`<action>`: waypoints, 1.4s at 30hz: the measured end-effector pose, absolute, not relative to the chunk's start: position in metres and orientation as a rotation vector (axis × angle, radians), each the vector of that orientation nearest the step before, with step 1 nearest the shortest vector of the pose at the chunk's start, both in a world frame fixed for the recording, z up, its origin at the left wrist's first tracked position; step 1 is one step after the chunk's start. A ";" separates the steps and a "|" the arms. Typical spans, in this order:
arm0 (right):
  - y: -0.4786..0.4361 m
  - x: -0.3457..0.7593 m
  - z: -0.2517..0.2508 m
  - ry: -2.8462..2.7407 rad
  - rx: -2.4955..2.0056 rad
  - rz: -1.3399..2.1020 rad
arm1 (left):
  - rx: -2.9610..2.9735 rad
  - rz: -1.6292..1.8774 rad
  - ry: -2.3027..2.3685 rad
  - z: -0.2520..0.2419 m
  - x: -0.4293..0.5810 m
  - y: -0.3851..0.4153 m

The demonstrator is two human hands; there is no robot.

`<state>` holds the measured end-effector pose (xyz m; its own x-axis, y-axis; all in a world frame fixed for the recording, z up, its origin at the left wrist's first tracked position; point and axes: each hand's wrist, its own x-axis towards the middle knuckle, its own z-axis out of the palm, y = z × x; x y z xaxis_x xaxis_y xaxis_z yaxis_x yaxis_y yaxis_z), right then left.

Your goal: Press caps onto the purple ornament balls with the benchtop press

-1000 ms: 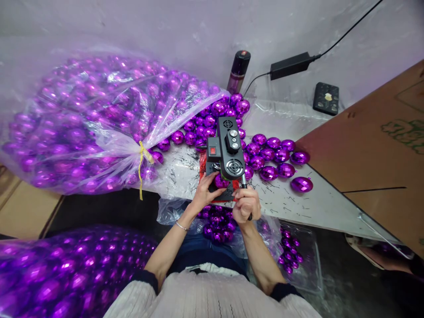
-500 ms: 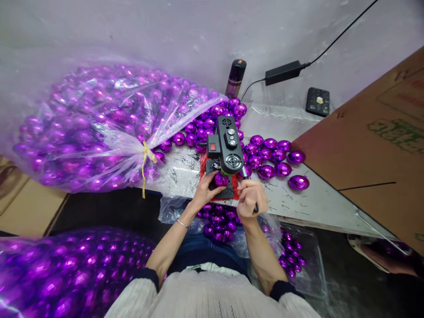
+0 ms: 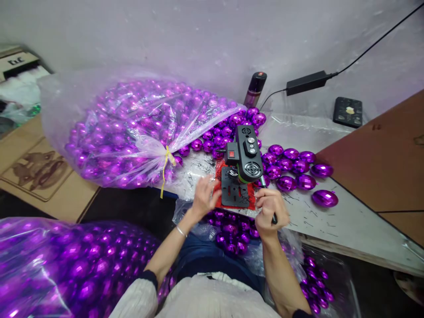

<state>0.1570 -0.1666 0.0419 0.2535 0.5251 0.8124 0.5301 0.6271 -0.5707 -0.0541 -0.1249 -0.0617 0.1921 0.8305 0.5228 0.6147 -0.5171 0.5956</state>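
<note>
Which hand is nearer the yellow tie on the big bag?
Left. The left hand sits just right of the yellow tie, by the black plate; the right hand is farther right, gripping the lever.

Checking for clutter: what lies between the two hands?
Head view: the machine's black base plate, on a red mat, lies between left hand and right hand, shut on the lever.

The person wore a cream ribbed-knit sweater (image 3: 212,300) — its sleeves ended well above the wrists in dark cuffs (image 3: 149,277). Dark blue trousers (image 3: 198,256) showed at the lap below the hem. A thin silver bracelet (image 3: 180,230) circled the left wrist. The left hand (image 3: 203,198) and the right hand (image 3: 268,212) were bare, as were both forearms.
</note>
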 end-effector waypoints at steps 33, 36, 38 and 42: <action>-0.168 0.159 0.037 -1.407 -0.981 0.005 | 0.498 1.111 0.921 -0.017 -0.044 -0.100; -0.168 0.159 0.038 -1.404 -0.984 0.003 | 0.580 1.117 0.980 -0.020 -0.039 -0.104; -0.168 0.159 0.038 -1.411 -0.980 0.002 | 0.606 1.129 1.020 -0.022 -0.035 -0.108; -0.167 0.159 0.037 -1.417 -0.977 -0.006 | 0.558 1.120 1.058 -0.022 -0.031 -0.116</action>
